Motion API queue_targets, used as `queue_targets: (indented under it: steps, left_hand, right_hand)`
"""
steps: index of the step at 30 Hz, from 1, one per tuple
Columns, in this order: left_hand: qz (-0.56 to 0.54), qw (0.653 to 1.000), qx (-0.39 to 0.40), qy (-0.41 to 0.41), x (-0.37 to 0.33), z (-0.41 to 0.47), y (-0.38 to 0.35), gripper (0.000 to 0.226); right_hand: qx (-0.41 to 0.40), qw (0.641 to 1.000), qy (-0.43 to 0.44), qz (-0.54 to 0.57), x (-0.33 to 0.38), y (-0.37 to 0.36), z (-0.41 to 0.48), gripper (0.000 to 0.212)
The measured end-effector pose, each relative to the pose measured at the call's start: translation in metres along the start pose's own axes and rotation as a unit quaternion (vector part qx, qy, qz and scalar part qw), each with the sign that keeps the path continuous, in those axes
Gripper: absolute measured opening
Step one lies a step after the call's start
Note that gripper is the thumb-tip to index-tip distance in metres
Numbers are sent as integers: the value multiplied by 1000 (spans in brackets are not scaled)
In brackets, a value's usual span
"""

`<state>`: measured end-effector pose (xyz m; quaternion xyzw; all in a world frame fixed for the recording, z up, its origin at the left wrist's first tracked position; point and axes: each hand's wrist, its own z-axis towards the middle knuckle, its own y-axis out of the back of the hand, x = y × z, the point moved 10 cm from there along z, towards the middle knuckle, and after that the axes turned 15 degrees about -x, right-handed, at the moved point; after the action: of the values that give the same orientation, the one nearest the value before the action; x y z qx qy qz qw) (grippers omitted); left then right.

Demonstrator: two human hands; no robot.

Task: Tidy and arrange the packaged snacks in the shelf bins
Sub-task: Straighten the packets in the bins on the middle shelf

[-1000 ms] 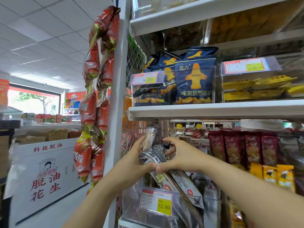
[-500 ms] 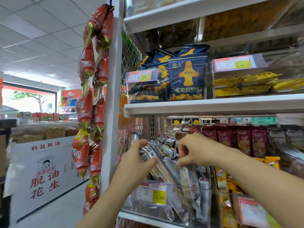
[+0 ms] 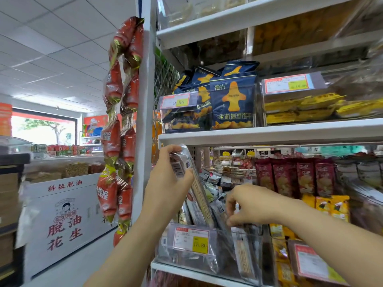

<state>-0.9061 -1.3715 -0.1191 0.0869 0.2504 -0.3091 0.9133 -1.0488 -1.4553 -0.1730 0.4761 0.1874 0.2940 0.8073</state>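
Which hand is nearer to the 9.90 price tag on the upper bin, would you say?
Left. The left hand grips a packet just under the 9.90 price tag; the right hand sits lower and rightward.

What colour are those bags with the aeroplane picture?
The aeroplane bags are navy blue with an orange-yellow plane, clearest in the head view.

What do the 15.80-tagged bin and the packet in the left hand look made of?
Bin: clear rigid plastic, glossy; contents show through its front wall. Packet in the left hand: thin shiny film, likely plastic or foil laminate; it glints.
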Motion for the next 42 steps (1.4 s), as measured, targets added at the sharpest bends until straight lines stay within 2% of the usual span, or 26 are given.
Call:
queue_targets:
  steps: [2,5,8,10,12,14,16,18,21,23,28,30,33,35,39,42]
  left_hand:
    - [-3,1000,-1,-7,-1,-1,-1,40]
    - [3,1000,6,-8,-1,-2,-4,38]
    - [19,999,43,0,3,-3,-17,39]
    - [31,997,66,12,8,-4,-25,40]
    - [19,998,54,36,15,-2,-24,40]
    - [-1,998,16,59,22,1,-17,38]
    - [-5,998,-5,64,24,2,-13,38]
    - [-2,998,7,55,22,1,-18,39]
    - [-2,994,82,66,21,-7,-40,43]
    - [24,990,119,72,29,-15,-53,45]
    - [102,980,162,53,52,-17,-60,50]
    - [104,972,200,58,58,-19,-64,53]
    - [86,958,257,96,68,-28,-69,59]
    - [71,956,254,131,76,-32,-68,67]
    - [7,951,193,243,93,-32,-64,84]
    - [-32,947,185,262,91,-32,-67,66]
  right_hand:
    - [-51,998,21,15,7,7,3,23]
    - [-16,998,45,51,15,-4,6,43]
    - [0,999,31,18,9,-13,7,42]
    - [-17,1000,4,-6,3,-11,7,33]
    - [-43,996,2,-76,-3,-6,9,25]
    - [-29,992,-11,-125,-13,-7,9,27]
    - [-1,991,-34,-133,-23,-11,6,32]
    - [-3,991,-37,-132,-24,-10,5,34]
    - [-68,992,-30,-97,-15,-1,9,29]
    - [-102,994,-34,-30,-9,4,11,31]
    - [-62,985,-53,152,1,-8,13,62]
    - [-60,984,-49,163,7,-9,15,71]
    - [-48,990,-51,121,10,-16,20,78]
    - [-18,992,-66,109,9,-27,23,83]
    - [1,989,-79,128,8,-37,28,82]
    - [-7,987,-83,138,4,-34,31,85]
